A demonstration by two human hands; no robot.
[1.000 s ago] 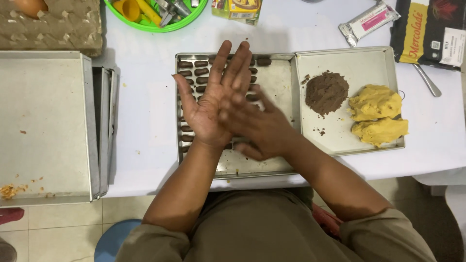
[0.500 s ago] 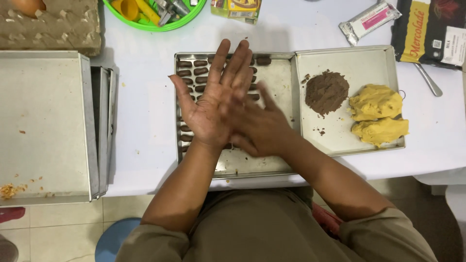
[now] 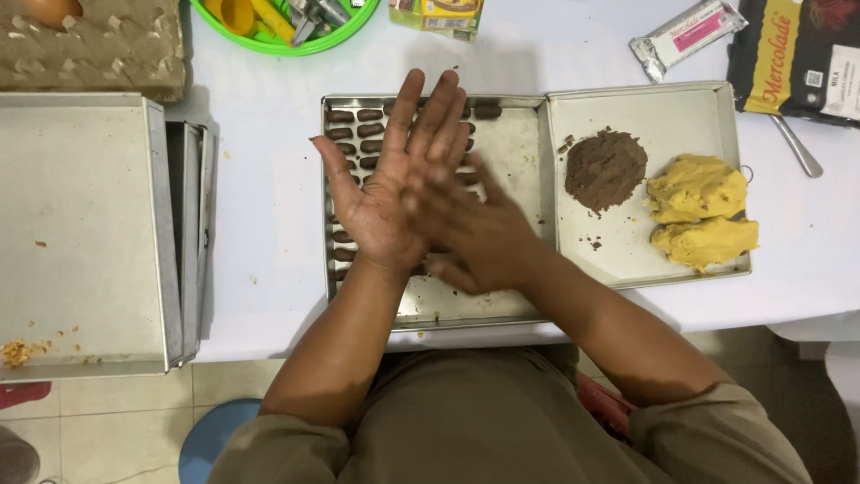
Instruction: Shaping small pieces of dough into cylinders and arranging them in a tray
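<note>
My left hand [image 3: 394, 188] lies palm up with its fingers stretched out over a metal tray [image 3: 515, 152]. My right hand [image 3: 479, 235] lies flat across the left palm, its fingers blurred. Whatever is between the two palms is hidden. Rows of small brown dough logs [image 3: 345, 116] line the tray's left and far sides, partly covered by my hands. To the right, a second tray [image 3: 663, 112] holds a mound of brown dough [image 3: 605, 168] and two yellow dough lumps [image 3: 699, 188].
A large metal tray [image 3: 81, 233] with crumbs stands at the left, beside upright stacked trays [image 3: 188, 233]. At the back are an egg carton [image 3: 90, 45], a green bowl [image 3: 287, 36], packets and a black bag [image 3: 797, 54]. A spoon [image 3: 797, 148] lies at the right.
My right hand has slid a little across the left palm, toward the fingers. The left hand and the trays have stayed in place.
</note>
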